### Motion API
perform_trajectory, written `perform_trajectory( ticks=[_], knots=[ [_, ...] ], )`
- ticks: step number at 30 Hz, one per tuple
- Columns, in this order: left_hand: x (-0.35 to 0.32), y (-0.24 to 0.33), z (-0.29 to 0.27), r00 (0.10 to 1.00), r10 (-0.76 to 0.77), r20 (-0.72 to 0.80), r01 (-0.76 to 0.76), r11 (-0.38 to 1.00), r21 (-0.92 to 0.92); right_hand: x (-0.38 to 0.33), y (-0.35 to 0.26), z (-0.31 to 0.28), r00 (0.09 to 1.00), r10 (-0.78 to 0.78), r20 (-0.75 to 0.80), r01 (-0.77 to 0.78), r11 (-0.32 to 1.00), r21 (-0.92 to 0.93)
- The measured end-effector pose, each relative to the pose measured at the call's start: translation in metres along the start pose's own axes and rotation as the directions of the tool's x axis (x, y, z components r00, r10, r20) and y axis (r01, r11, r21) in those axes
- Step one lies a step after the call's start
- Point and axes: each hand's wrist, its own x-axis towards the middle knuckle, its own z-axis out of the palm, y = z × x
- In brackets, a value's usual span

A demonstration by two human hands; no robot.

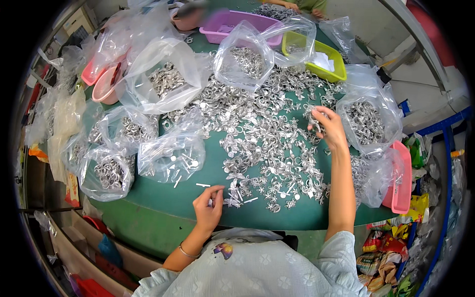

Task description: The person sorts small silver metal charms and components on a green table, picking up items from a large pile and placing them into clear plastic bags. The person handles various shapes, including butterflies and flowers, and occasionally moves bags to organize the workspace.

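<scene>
Hundreds of small silver flower-shaped metal pieces (269, 133) lie spread across a green table (163, 195), thickest at the centre and thinning toward the near edge.

Left hand (209, 205): at the near edge, fingers pinched narrow on a small silver piece (212, 202), just beside a silver flower assembly (232, 200) lying on the table. A few loose white pins (203, 185) lie near it.

Right hand (327, 126): reaching out over the far right of the spread, fingers curled closed around a small cluster of the metal pieces; how many it holds is too small to tell.

Surroundings: clear plastic bags (170, 81) of the same silver parts, open-mouthed, ring the pile; one open bag (172, 156) with white pins sits left of centre. A purple tray (232, 24), a yellow-green tray (324, 59) and a pink tray (402, 178) stand at the far and right margins. Another person's hand shows at the far edge.

Hazards, as judged: pieces nearest the table edge could roll off if the left forearm sweeps them; the slack bag mouths could spill if nudged; the pinched piece looks tiny enough to slip from the fingers.
</scene>
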Motion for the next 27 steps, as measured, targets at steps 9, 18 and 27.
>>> perform_trajectory(
  ticks=[9, 18, 27],
  knots=[
    [0.001, 0.000, -0.001, 1.000, 0.007, 0.009, -0.007, 0.999, -0.033, -0.011, -0.035, -0.113, 0.638, -0.745, -0.196, 0.081, 0.318, -0.945],
    [0.000, 0.000, -0.003, 0.999, -0.040, -0.009, 0.040, 0.999, -0.037, 0.003, -0.013, 0.019, 0.777, -0.607, 0.169, 0.549, 0.520, -0.655],
    [0.000, -0.003, -0.003, 1.000, -0.025, -0.019, 0.024, 0.999, -0.044, 0.074, 0.049, 0.063, 0.872, -0.399, 0.283, 0.447, 0.418, -0.791]
  ],
)
